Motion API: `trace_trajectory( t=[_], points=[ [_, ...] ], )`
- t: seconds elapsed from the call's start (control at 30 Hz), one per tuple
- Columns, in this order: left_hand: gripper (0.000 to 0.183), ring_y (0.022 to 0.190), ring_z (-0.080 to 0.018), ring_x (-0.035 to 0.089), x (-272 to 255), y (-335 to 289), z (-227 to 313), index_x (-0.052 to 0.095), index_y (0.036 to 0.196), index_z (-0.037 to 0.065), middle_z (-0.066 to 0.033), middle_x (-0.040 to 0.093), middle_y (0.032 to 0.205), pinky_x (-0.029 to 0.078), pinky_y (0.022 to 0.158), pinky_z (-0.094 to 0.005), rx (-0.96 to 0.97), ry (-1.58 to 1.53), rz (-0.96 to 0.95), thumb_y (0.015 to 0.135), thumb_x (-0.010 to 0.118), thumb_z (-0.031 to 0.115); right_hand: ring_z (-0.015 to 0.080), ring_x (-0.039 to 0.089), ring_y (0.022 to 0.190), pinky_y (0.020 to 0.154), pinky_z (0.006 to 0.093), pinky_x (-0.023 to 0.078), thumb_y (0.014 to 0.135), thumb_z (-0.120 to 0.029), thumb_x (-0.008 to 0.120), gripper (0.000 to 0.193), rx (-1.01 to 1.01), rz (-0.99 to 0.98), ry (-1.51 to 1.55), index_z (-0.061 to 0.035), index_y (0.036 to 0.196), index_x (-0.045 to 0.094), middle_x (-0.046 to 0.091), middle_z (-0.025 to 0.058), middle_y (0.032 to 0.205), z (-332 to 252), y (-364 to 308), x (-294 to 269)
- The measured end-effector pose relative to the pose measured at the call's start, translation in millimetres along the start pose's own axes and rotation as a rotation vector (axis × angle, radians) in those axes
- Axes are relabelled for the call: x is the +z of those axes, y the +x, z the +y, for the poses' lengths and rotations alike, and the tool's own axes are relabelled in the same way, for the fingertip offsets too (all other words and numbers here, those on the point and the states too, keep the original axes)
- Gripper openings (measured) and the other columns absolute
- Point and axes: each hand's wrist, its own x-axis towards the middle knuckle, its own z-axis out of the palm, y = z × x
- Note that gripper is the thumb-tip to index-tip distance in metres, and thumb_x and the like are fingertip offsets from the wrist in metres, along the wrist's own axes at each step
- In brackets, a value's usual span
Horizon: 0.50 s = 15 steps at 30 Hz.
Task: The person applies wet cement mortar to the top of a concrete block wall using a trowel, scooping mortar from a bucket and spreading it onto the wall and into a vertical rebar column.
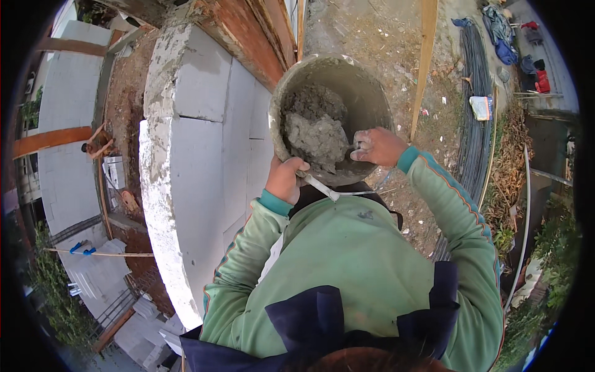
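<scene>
A grey mortar-caked bucket (365,99) is tilted toward me, with a lump of wet mortar (316,133) inside. My left hand (284,180) grips the bucket's near rim and its white handle (322,188). My right hand (378,146), smeared with mortar, reaches into the bucket's mouth and is closed on a trowel (354,149), whose blade is buried in the mortar. Both arms wear green sleeves.
A wall of white blocks (198,161) rises to my left, with its mortar-crusted top edge (155,204) running away from me. Far below lie bare ground, a wooden plank (424,62), a bundle of steel rods (474,124) and clothes (502,37).
</scene>
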Motion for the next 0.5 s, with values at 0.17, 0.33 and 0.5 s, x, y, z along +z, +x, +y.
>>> trace_trajectory(
  t=[0.17, 0.33, 0.5],
  points=[
    [0.05, 0.096, -0.0307, 0.061, -11.6, -5.5, -4.6, 0.049, 0.126, -0.001, -0.0132, 0.059, 0.109, 0.056, 0.078, -0.0536, -0.13, -0.198, -0.034, 0.076, 0.052, -0.005, 0.0413, 0.058, 0.074, 0.069, 0.0458, 0.047, 0.084, -0.034, 0.071, 0.035, 0.081, -0.068, -0.039, -0.0021, 0.094, 0.06, 0.061, 0.0181, 0.077, -37.8, -20.9, -56.8],
    [0.057, 0.097, -0.0366, 0.062, -20.9, 20.7, -5.7, 0.041, 0.132, 0.004, -0.0151, 0.055, 0.113, 0.059, 0.076, -0.0564, -0.13, -0.26, -0.094, 0.076, 0.05, -0.006, 0.0211, 0.06, 0.061, 0.058, 0.0375, 0.044, 0.085, -0.021, 0.069, 0.022, 0.026, 0.008, -0.147, -0.0018, 0.091, 0.06, 0.053, 0.0117, 0.065, -86.6, -38.6, -157.7],
    [0.054, 0.086, -0.0356, 0.063, -31.4, 44.4, 2.4, 0.041, 0.128, 0.004, -0.0143, 0.054, 0.104, 0.061, 0.065, -0.0522, -0.094, -0.347, -0.149, 0.076, 0.052, -0.002, 0.0089, 0.053, 0.049, 0.045, 0.0265, 0.041, 0.082, -0.007, 0.064, 0.015, 0.25, 0.018, 0.036, 0.0021, 0.094, 0.065, 0.056, 0.0042, 0.061, -201.6, -31.6, -303.3]
  ],
)
